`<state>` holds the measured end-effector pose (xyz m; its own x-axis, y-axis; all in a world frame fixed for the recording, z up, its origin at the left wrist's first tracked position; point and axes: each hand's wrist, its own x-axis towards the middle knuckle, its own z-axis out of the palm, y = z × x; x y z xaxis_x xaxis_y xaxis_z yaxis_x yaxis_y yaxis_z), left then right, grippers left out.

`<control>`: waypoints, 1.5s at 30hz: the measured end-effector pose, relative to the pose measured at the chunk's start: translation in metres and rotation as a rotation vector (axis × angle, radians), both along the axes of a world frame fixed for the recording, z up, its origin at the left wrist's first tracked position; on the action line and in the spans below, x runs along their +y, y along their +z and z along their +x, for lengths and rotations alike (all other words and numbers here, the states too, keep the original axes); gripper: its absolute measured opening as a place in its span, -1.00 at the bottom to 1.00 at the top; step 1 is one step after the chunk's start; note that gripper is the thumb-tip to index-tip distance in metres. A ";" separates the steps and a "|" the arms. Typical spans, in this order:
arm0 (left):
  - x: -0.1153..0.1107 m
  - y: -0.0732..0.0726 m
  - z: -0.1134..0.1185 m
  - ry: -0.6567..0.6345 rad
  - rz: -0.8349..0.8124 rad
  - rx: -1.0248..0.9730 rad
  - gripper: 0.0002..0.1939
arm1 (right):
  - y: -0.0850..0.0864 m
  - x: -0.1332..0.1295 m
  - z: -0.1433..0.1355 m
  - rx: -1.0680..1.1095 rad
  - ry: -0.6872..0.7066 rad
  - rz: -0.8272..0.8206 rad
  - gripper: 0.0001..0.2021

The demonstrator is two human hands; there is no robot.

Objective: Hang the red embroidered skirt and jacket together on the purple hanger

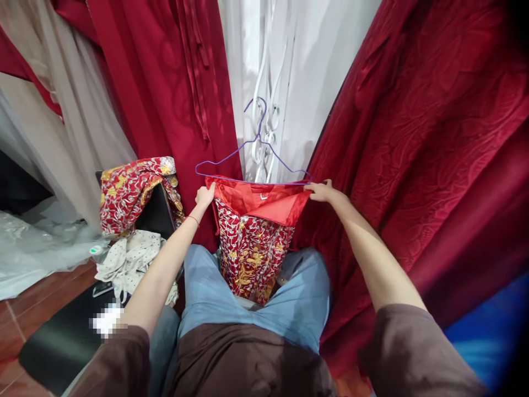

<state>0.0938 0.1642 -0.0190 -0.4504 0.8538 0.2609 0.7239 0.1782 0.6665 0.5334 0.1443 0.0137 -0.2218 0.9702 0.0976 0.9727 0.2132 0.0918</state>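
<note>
Left hand (205, 194): narrow, closed over the near-left top corner of a patterned garment (254, 248). Right hand (322, 191): pinching the right top corner, by the end of a purple hanger (259, 135); cannot tell whether it grips the wire too. Garment hangs between the two, above and between the person's knees (312, 275), red lining (264, 205) showing at the top. Cloth looks light and soft, apt to sag mid-span; shiny lining probably slips on thin wire. Best hold, I judge: both top corners. Left: similar patterned cloth (124, 193) over a black chair back (160, 209), spotted white cloth (132, 256) just nearer. Red drape (152, 82) beyond.
</note>
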 end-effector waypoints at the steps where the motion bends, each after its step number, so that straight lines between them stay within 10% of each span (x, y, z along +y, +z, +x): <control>1: 0.001 0.001 -0.002 -0.008 0.002 -0.020 -0.42 | 0.001 -0.001 0.005 -0.003 0.014 0.024 -0.53; 17: -0.005 0.005 -0.014 -0.005 0.066 -0.078 -0.40 | 0.038 -0.089 0.010 -0.096 0.258 0.139 -0.55; 24: -0.002 0.008 -0.011 -0.026 0.098 -0.092 -0.41 | 0.072 -0.113 0.003 -0.079 0.319 -0.048 -0.65; 38: -0.021 0.027 -0.018 -0.048 0.138 -0.104 -0.45 | 0.125 -0.067 -0.045 -0.073 0.306 0.144 -0.64; 45: -0.026 0.026 -0.029 -0.107 0.190 -0.078 -0.45 | 0.101 -0.064 -0.128 0.114 0.276 0.278 -0.78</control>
<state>0.0651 0.1384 0.0073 -0.3854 0.8364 0.3898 0.6768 -0.0309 0.7355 0.4049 0.0806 0.1152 -0.4432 0.8089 0.3862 0.8895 0.4502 0.0778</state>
